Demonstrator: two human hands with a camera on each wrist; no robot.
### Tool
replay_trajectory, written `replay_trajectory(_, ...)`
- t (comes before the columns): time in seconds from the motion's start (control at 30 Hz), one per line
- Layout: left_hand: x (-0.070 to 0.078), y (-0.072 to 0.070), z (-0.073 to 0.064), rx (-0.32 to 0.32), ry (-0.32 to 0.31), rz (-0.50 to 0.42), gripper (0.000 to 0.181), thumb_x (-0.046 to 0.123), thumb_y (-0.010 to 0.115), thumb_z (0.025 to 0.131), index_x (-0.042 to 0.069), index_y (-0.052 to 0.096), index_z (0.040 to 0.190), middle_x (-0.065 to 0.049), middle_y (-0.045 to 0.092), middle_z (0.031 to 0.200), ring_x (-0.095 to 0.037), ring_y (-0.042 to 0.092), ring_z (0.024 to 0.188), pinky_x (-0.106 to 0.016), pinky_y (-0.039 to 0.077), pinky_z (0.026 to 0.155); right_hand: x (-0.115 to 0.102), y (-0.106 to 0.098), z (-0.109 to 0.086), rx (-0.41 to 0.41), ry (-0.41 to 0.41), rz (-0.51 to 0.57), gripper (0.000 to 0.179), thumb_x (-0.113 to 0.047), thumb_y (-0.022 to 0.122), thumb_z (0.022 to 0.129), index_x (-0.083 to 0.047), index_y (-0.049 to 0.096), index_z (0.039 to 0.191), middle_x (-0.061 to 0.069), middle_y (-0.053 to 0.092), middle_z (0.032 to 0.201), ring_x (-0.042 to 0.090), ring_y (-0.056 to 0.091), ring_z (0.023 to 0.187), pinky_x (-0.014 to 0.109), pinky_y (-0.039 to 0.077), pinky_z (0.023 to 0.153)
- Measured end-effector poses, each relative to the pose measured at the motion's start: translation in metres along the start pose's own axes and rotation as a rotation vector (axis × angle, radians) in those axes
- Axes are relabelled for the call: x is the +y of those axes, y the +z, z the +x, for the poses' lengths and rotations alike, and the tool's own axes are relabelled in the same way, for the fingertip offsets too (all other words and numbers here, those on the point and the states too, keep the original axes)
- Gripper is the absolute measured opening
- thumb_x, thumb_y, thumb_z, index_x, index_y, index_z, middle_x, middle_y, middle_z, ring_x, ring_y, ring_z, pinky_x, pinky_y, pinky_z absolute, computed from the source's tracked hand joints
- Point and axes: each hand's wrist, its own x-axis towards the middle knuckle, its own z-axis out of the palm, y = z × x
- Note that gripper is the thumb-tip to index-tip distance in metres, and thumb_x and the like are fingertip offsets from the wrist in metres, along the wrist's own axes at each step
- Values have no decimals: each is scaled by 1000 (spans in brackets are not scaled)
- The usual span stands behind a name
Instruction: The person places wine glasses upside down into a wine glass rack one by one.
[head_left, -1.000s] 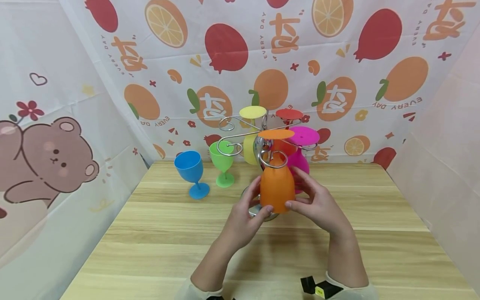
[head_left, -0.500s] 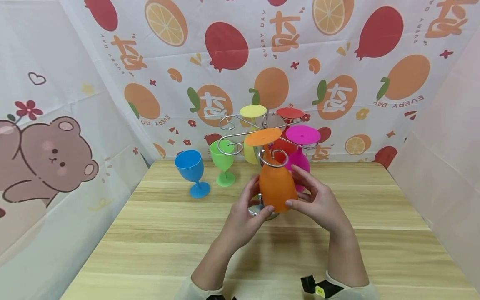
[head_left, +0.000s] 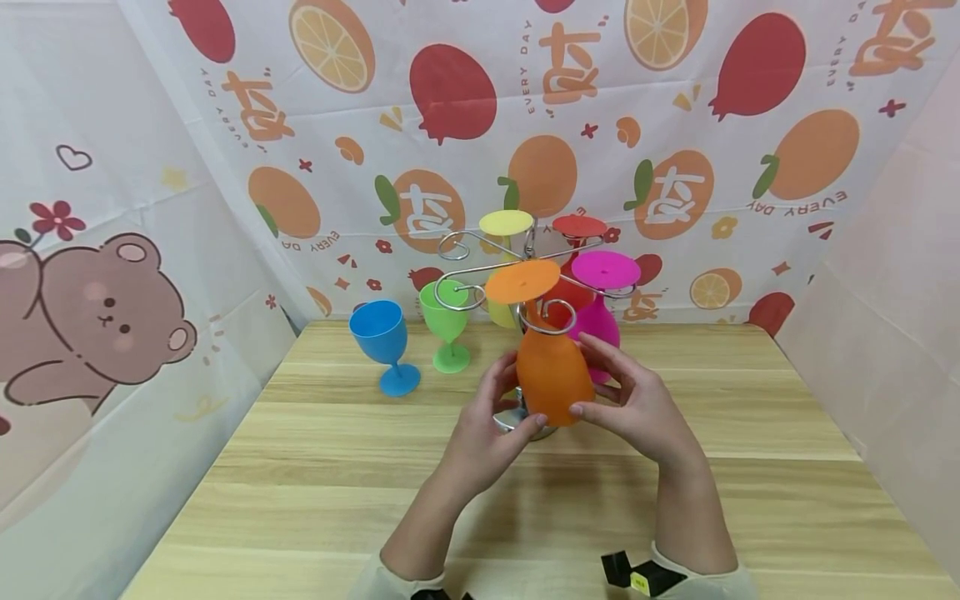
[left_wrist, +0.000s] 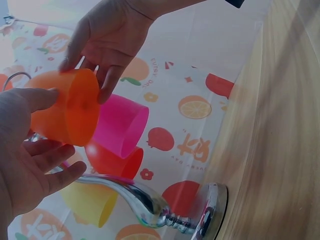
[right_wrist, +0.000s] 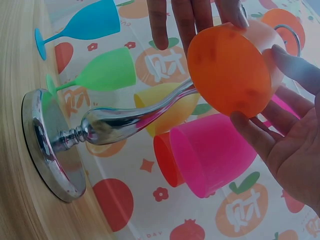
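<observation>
Holding inverted orange goblet between both hands' fingers

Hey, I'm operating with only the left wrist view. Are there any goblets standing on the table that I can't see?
Observer: Yes, in the head view a blue goblet and a green goblet stand upright on the table.
Operator: Where's the foot of the orange goblet?
Observer: Above the near loop of the rack, leaning left in the head view.
Operator: Are any loops unfilled?
Observer: Yes, two at the rack's left hold no goblet.
</observation>
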Motion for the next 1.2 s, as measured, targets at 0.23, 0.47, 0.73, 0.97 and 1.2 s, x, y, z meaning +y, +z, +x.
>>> replay_trajectory(0.23, 0, -1, 0, 2, 18, -8, 81, 15, 77, 86, 31, 30, 150, 10, 48, 145, -12, 52, 131, -42, 52, 99, 0, 0, 0, -7, -7, -1, 73, -7, 80, 81, -21, 48, 145, 2, 54, 140, 22, 53, 127, 24, 50, 97)
replay_trajectory(0.47, 0, -1, 0, 3, 33, -9, 83, 11, 78, 84, 31, 31, 149, 10, 49, 145, -13, 52, 130, -44, 52, 99, 0, -1, 1, -15, -19, -6, 74, -5, 80, 80, -22, 48, 145, 2, 55, 139, 20, 53, 127, 25, 50, 98)
replay_trajectory(0.73, -2, -1, 0, 5, 35, -5, 82, 9, 78, 83, 32, 33, 148, 11, 49, 144, -13, 51, 130, -48, 51, 99, 0, -1, 1, -16, -25, -19, 77, -4, 81, 79, -23, 47, 145, 2, 55, 138, 19, 54, 125, 27, 51, 97)
replay_trajectory(0.97, -2, -2, 1, 8, 44, 6, 81, 9, 79, 83, 33, 35, 147, 14, 49, 143, -12, 51, 130, -47, 52, 98, 1, -2, 1, -29, -23, -28, 78, -3, 80, 79, -23, 46, 146, 3, 56, 138, 21, 56, 124, 29, 51, 97)
replay_trajectory(1.2, -3, -2, 1, 6, 57, 47, 81, 11, 79, 83, 36, 35, 148, 15, 50, 142, -9, 51, 128, -37, 53, 97, 2, -2, 1, -40, -15, -36, 79, -4, 80, 79, -25, 46, 146, 3, 55, 138, 25, 57, 123, 28, 51, 97)
